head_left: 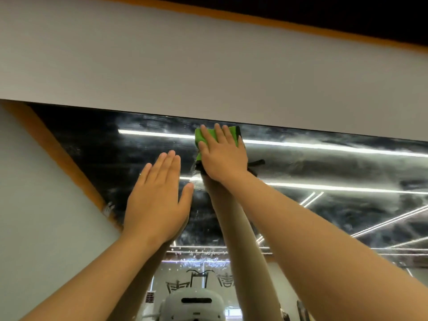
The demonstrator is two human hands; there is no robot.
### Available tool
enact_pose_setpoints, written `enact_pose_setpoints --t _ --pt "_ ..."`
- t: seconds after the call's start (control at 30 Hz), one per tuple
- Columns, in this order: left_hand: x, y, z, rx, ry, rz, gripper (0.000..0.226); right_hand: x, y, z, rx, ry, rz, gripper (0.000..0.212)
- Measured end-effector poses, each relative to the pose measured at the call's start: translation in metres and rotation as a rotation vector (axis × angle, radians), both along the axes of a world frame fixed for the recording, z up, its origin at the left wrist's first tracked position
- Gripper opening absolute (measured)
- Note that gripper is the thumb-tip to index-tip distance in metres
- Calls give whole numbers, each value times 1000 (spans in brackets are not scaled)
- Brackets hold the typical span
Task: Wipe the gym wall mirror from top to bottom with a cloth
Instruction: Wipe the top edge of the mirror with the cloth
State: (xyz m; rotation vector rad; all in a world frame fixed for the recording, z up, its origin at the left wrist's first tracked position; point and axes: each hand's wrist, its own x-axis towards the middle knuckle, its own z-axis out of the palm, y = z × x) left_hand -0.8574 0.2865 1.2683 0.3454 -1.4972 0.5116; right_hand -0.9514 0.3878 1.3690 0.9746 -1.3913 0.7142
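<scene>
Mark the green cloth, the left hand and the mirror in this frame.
green cloth point(234, 135): head view, green corner at its upper right.
left hand point(157, 202): head view, middle of the back of the hand.
mirror point(324, 167): head view, bare smeared glass right of the cloth.

Cloth point(201, 135) lies flat on the mirror point(324, 163), just below its top edge, under the right hand point(222, 156). Left hand point(157, 202) lies flat on the glass, lower and to the left. Wall point(208, 66) above the mirror.
</scene>
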Motion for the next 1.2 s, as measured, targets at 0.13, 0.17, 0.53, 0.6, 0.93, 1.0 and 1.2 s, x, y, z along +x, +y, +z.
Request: enact_pose_setpoints --t 0.13,0.17,0.53,0.6,0.93,1.0,1.2 --pt "4 -3 1 -13 -29 32 88 -11 14 32 53 27 -7 50" --pt "4 -4 1 -16 -37 32 91 -16 19 40 48 17 -12 50" --pt "6 -8 2 -28 -43 22 90 -128 117 68 -132 -185 -119 52" --pt "6 -9 2 -31 -45 24 89 -154 139 62 -161 -234 -139 53" --pt "2 -3 1 -22 -30 29 83 -146 138 25 -284 -384 -108 54" --pt "4 -2 0 -20 -35 36 84 -123 116 24 -255 -324 -91 54" --pt "5 -1 -2 -6 -39 26 80 -16 21 36 -92 -140 -86 53"
